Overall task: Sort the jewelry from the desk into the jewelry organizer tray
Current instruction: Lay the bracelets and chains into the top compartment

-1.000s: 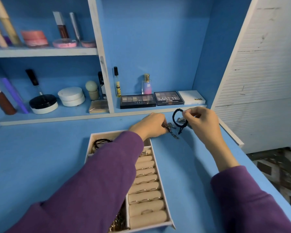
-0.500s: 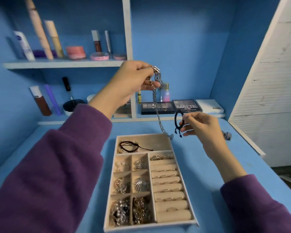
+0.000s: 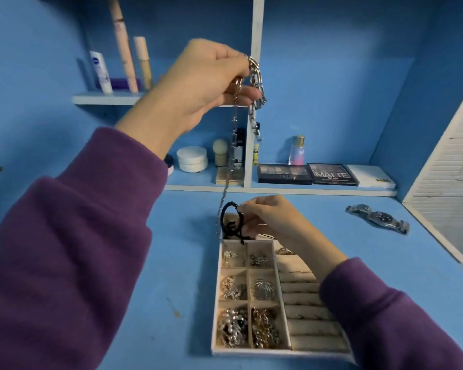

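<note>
The left grip (image 3: 206,84) pinches dangling silver chains (image 3: 255,76) high above the tray (image 3: 251,351); the right grip (image 3: 267,220) clamps a black cord bracelet (image 3: 229,220) over its far compartment.

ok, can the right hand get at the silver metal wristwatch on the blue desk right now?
Probably not yet. The path over the blue desk to the silver metal wristwatch looks bare, but the right hand is pinching a black cord bracelet over the white organizer tray.

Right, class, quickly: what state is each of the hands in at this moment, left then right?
Left hand: closed, holding chains that hang down from it.
Right hand: closed, pinching a black bracelet.
</note>
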### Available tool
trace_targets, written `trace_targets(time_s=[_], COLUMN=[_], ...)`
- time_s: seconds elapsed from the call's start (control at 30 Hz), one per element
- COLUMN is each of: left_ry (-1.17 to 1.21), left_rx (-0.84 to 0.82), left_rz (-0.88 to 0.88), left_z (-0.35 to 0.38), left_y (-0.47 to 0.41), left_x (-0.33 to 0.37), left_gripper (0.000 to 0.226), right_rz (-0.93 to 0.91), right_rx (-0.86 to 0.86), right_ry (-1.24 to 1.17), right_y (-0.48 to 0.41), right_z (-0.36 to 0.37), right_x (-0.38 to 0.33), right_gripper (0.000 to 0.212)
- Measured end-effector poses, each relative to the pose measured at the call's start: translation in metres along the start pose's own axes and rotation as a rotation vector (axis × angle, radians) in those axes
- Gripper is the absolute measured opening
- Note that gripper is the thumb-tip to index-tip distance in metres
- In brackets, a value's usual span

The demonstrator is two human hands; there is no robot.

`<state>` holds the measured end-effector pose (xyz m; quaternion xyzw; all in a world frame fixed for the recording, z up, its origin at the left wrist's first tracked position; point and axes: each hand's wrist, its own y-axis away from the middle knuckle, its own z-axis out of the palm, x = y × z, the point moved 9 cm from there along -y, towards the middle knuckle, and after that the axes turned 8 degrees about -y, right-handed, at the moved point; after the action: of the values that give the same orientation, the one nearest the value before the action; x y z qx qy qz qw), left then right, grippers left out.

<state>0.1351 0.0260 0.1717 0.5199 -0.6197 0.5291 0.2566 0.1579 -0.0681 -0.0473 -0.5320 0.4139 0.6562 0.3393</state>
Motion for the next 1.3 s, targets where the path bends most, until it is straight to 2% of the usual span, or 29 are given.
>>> trace_targets(time_s=[0.03,0.07,0.13,0.17,0.2,0.3,0.37,0.43,0.57,0.67,0.8,0.9,1.07,1.17,1.3], left_ry=[0.000,-0.002,-0.004,-0.003,-0.003,0.007,0.025,0.048,0.137,0.180,0.214,0.283,0.380,0.280,-0.057], left_rx=[-0.005,-0.010,-0.018,-0.023,-0.029,-0.053,-0.068,-0.045,0.118,0.144,0.117,0.047,-0.086,-0.199,-0.350], left_rz=[0.001,0.001,0.004,0.006,0.008,0.016,0.016,0.011,-0.040,-0.115,-0.251,-0.369,-0.499,-0.554,-0.562], left_z=[-0.001,0.000,0.002,0.003,0.004,0.010,0.014,0.013,-0.011,-0.015,0.003,0.030,0.068,0.086,0.101], left_y=[0.001,0.001,0.002,0.002,0.002,0.000,0.000,-0.002,-0.004,0.003,0.019,0.031,0.051,0.061,0.074], left_x=[0.000,0.000,-0.001,-0.001,-0.001,0.000,0.002,0.003,-0.013,-0.042,-0.086,-0.112,-0.141,-0.155,-0.166], left_gripper=[0.014,0.013,0.012,0.014,0.016,0.019,0.016,0.013,0.016,0.017,0.016,0.008,0.015,0.018,0.018], right_rz=[0.005,-0.022,-0.153,-0.235,-0.298,-0.274,-0.259,-0.281,-0.344,-0.440,-0.542,-0.574,-0.572,-0.565,-0.540], right_rx=[0.025,0.070,0.178,0.200,0.171,-0.147,-0.223,-0.155,0.031,0.107,0.117,0.111,0.110,0.106,0.076], right_ry=[0.037,0.174,0.648,0.815,0.866,0.556,0.358,0.196,0.009,-0.017,-0.024,0.022,0.050,0.062,0.083], right_y=[-0.001,-0.002,0.001,0.007,0.012,0.026,0.031,0.031,0.036,0.049,0.062,0.065,0.063,0.063,0.061], right_z=[-0.004,-0.011,-0.024,-0.023,-0.019,0.009,0.022,0.020,-0.010,-0.030,-0.041,-0.042,-0.041,-0.040,-0.035], right_x=[0.002,0.001,-0.017,-0.029,-0.039,-0.047,-0.051,-0.061,-0.090,-0.118,-0.152,-0.167,-0.174,-0.172,-0.164], right_gripper=[0.010,0.009,0.012,0.018,0.026,0.047,0.036,0.015,0.015,0.015,0.017,0.018,0.017,0.017,0.016])
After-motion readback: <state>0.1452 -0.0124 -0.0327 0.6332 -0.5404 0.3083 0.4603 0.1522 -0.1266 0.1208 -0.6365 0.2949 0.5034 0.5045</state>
